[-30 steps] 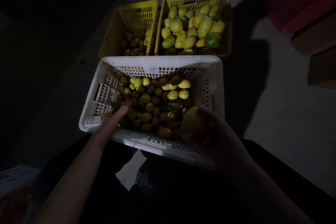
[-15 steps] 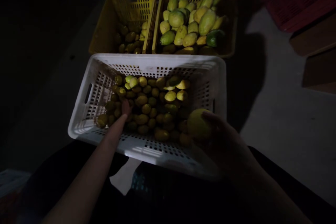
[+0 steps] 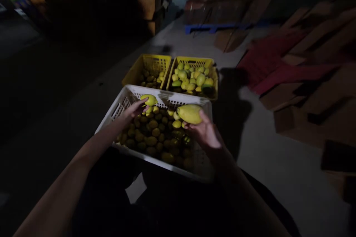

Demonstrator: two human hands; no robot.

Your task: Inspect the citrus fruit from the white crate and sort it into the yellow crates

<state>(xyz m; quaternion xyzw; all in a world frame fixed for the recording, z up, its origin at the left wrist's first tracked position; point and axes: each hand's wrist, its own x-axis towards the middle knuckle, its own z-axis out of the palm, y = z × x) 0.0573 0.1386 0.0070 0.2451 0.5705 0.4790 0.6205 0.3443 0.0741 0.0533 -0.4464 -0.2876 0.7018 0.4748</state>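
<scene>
A white slatted crate [image 3: 111,113] full of small yellow-green fruit lies in front of me, its near half in shadow. Over its far left part, my left hand [image 3: 137,107] is closed on a smaller yellow papaya [image 3: 149,99]. A larger yellow-green papaya [image 3: 190,113] rests in my right hand [image 3: 207,131], above the crate's right side, with the thumb on its right end. Behind stand two yellow crates: the left crate [image 3: 132,72] is partly filled, and the right crate [image 3: 194,60] is heaped with papayas.
Cardboard boxes [image 3: 303,118] and a red crate [image 3: 275,50] are at the right, blurred. Farther back, a blue pallet [image 3: 200,27] carries stacked goods, and box stacks [image 3: 146,3] stand left of it. The left side is very dark.
My view has tilted up, showing more of the room. My left hand has risen out of the white crate with a papaya in it. My right hand has lifted its papaya into the light.
</scene>
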